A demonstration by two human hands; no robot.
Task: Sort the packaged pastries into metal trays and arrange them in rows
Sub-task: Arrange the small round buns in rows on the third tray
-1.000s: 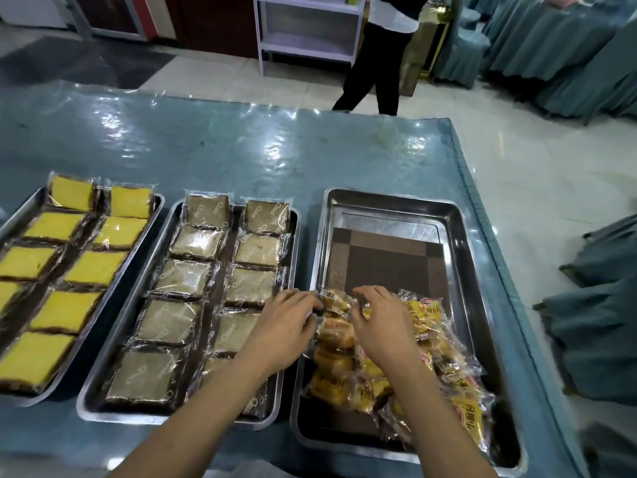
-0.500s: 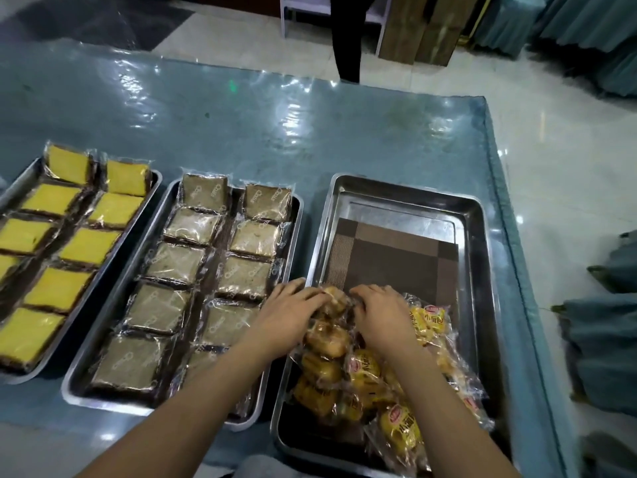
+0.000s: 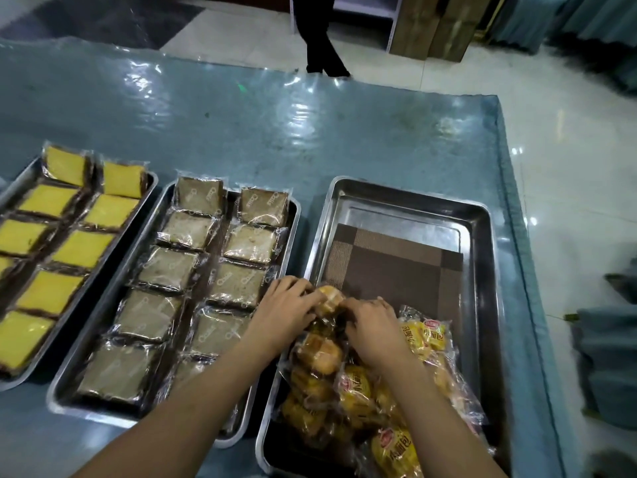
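Three metal trays side by side on the blue table (image 3: 241,132). Right tray (image 3: 482,305): brown mat (image 3: 396,267) at the far end, loose heap of wrapped buns (image 3: 358,391) at the near end. Left hand (image 3: 289,312) and right hand (image 3: 372,326) both curl their fingers onto one wrapped bun (image 3: 329,298) at the heap's far edge. Middle tray (image 3: 103,312): brown cake packs (image 3: 165,269) in two rows. Left tray (image 3: 150,181): yellow cake packs (image 3: 82,248) in rows.

A banquet or catering hall set up for food service.

A long worktop (image 3: 275,125) under clear plastic carries metal trays (image 3: 482,270) of wrapped pastries (image 3: 193,229); beyond it lie glossy floor tiles (image 3: 568,150), fabric-draped chairs (image 3: 606,343) and a shelf unit (image 3: 362,8).
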